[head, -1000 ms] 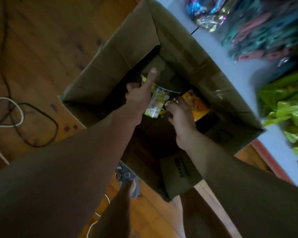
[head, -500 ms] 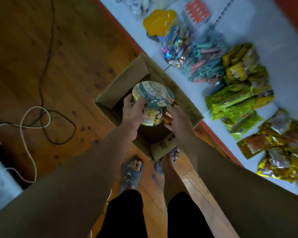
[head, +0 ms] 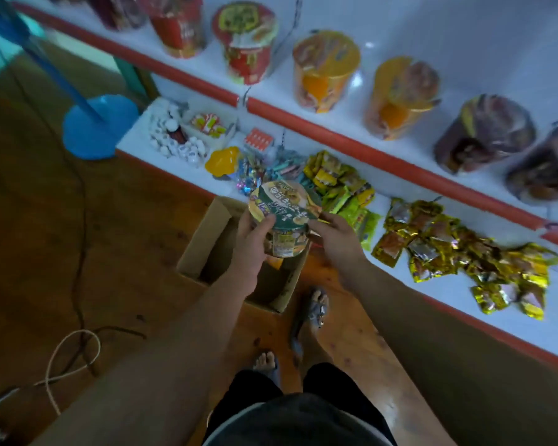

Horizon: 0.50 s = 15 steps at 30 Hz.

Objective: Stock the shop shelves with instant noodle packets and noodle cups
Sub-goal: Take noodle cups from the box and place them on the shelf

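I hold a green-lidded noodle cup (head: 284, 214) upright above the open cardboard box (head: 207, 239) on the floor. My left hand (head: 252, 239) grips the cup's side, thumb on the lid rim. My right hand (head: 334, 236) touches the cup's right side with its fingertips; how far the fingers curl is unclear. An orange packet (head: 276, 262) shows inside the box. The upper shelf (head: 464, 43) carries a row of noodle cups: red (head: 245, 43), orange (head: 324, 69) and dark brown (head: 484, 136). The lower shelf (head: 400, 197) holds green packets (head: 351, 201) and gold packets (head: 448, 252).
A blue stand base (head: 97, 127) sits on the wooden floor at the left. Cables and a rope (head: 74, 355) lie on the floor at the left. Small bottles (head: 174, 140) and sweets (head: 255, 172) fill the lower shelf's left end. My sandalled feet (head: 316, 310) stand by the box.
Both hands have lifted the noodle cup up out of the box. My view has risen from the box to the shelves.
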Tool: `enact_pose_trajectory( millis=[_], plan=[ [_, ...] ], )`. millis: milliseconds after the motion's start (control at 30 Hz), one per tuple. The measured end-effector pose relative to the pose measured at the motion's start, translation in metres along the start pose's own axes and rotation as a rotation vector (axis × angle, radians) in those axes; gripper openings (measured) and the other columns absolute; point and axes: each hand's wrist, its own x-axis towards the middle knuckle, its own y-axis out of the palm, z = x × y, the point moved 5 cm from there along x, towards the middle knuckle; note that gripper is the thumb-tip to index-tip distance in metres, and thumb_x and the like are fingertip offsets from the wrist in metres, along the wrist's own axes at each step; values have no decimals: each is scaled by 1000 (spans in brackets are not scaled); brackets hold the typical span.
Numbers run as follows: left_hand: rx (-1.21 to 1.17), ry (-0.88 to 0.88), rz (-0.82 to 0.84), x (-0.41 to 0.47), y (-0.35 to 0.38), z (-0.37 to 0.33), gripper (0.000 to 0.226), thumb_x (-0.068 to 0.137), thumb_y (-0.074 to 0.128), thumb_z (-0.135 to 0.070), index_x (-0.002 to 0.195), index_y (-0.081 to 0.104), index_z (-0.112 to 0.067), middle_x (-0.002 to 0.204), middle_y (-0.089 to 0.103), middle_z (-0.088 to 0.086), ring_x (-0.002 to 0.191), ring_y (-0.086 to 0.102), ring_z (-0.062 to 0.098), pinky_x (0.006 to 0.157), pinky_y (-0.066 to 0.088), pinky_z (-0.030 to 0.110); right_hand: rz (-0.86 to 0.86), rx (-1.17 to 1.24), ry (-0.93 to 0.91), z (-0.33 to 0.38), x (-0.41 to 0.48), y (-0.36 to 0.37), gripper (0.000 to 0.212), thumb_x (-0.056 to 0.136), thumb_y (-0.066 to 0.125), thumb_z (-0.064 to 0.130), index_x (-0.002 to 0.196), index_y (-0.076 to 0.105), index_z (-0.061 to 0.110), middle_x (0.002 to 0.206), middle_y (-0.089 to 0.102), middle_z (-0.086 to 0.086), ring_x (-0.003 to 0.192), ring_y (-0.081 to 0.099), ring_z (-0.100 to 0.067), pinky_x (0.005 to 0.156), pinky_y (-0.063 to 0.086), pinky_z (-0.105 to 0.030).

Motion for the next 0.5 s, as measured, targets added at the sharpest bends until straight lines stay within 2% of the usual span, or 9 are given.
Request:
enact_pose_trajectory(
  millis=[67,133,200,233,300,433,500],
  plan=[
    [17,28,57,-23,19,-13,44,99,55,-31,140,42,-37,115,57,-20,104,57,5,76,45,30,-46,21,-45,11,-24,-24,53,80,69,45,129,56,27,120,65,2,107,63,-25,97,49,-51],
    [42,51,119,-43,40,-21,48,97,57,-34,142,41,-38,131,54,-11,122,50,17,95,42,44,-87,65,-70,20,-47,-50,49,87,67,38,132,54,24,120,64,0,107,63,-24,95,51,-49],
    [78,73,193,-63,63,-28,51,96,58,-35,143,40,-38,138,51,-8,126,47,19,105,36,52,-141,101,-97,25,-67,-79,45,90,66,32,132,53,20,119,64,-2,106,64,-24,92,53,-47],
    [87,87,227,-71,75,-31,51,96,59,-35,143,40,-38,136,53,-9,124,49,17,105,37,51,-169,123,-110,27,-76,-93,44,90,66,31,131,54,19,119,64,-3,105,64,-25,90,53,-45],
    [102,119,296,-88,105,-38,50,97,58,-30,143,41,-34,125,57,-14,112,55,8,95,44,41,-222,174,-137,29,-95,-124,39,90,66,30,127,57,22,116,66,-2,104,65,-26,84,52,-41],
    [184,168,434,-121,169,-44,51,98,58,-25,145,40,-32,126,54,-10,98,53,-3,74,43,23,-331,271,-167,25,-129,-190,36,92,64,27,127,58,21,115,66,0,105,65,-24,91,53,-44],
    [224,186,500,-135,201,-39,49,98,58,-25,143,42,-34,121,55,-14,95,52,-6,73,42,21,-375,314,-186,20,-143,-224,37,92,64,26,128,59,19,118,67,-3,105,65,-22,90,54,-43]
  ],
)
